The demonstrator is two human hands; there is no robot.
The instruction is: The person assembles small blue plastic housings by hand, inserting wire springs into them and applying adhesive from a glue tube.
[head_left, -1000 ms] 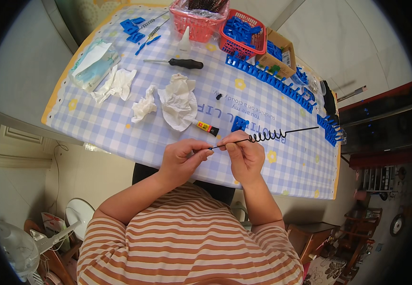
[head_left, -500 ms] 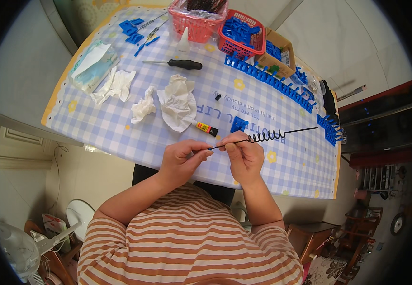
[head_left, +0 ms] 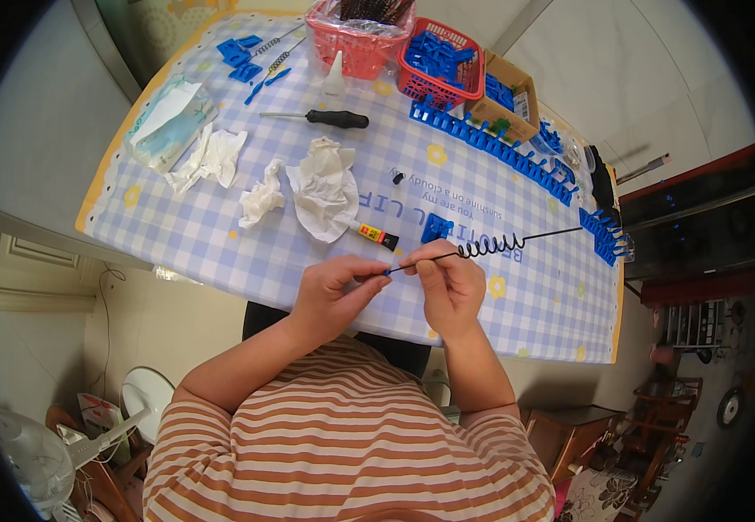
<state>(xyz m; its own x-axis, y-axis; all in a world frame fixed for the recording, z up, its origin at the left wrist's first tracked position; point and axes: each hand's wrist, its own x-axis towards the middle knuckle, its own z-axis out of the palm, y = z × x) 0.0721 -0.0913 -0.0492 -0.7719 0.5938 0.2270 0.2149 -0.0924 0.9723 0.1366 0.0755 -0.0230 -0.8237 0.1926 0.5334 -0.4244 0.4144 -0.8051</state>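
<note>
My left hand (head_left: 329,296) pinches a small blue piece (head_left: 387,272), mostly hidden by the fingertips, at the near end of a black wire. Between the thumb and fingers of my right hand (head_left: 452,291) is the straight part of that black coil spring (head_left: 492,247). Its coils stick out to the right, and a long straight end reaches toward the blue clips. Just beyond my right hand lies a flat blue plastic part (head_left: 436,227). A yellow and black glue tube (head_left: 375,236) rests beyond my left hand, against crumpled tissue (head_left: 323,191).
Farther off are a screwdriver (head_left: 337,118), a white nozzle bottle (head_left: 334,83), a red basket of blue parts (head_left: 403,78), and a cardboard box (head_left: 525,100). A row of blue clips (head_left: 499,150) curves along the right. At left are a tissue pack (head_left: 168,130) and finished-looking blue pieces with springs (head_left: 238,56).
The coil spring has shifted slightly to the right and its far end sits a little higher. Both hands keep their pinch in nearly the same place.
</note>
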